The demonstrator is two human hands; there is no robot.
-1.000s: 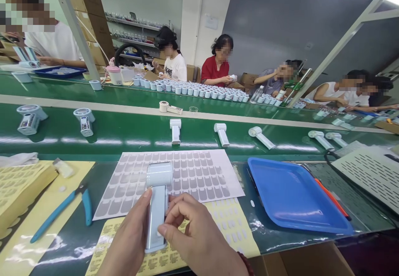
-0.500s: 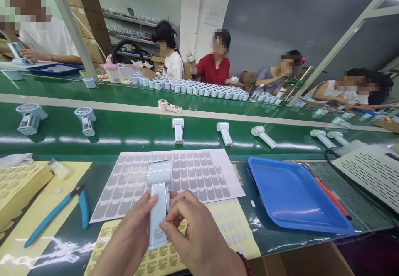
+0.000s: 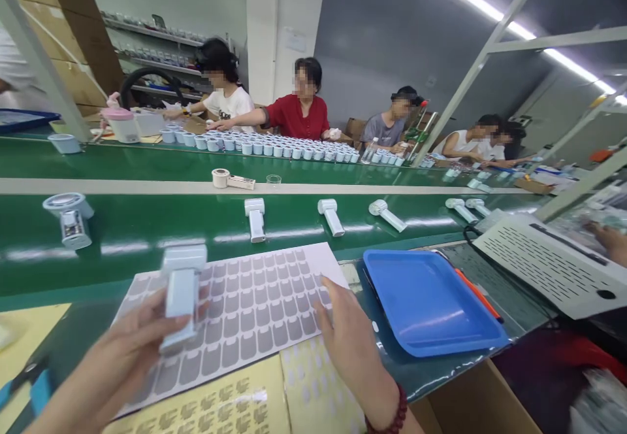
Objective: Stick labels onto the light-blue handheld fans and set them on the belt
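Observation:
My left hand (image 3: 130, 339) holds a light blue handheld fan (image 3: 182, 290) by its handle, round head up, slightly blurred. Below and behind it lies a white sheet of grey stickers (image 3: 262, 303). With fingers apart and nothing in them, my right hand (image 3: 350, 336) hovers over the right part of that sheet. Nearer to me are a yellow sheet with dark printed stickers (image 3: 225, 404) and another yellowish sheet of small pale stickers (image 3: 316, 382).
Several similar fans (image 3: 332, 217) lie along the green conveyor belt (image 3: 147, 225). A blue tray (image 3: 435, 303) sits at right, beside a white perforated box (image 3: 553, 257). Blue-handled pliers (image 3: 39, 388) lie at lower left. Co-workers sit across the belt behind many small blue cups (image 3: 274, 150).
My right hand has left the fan and moved right, its fingers opening. The left hand has carried the fan leftward. The view has turned right, and a co-worker in red now reaches toward the cups.

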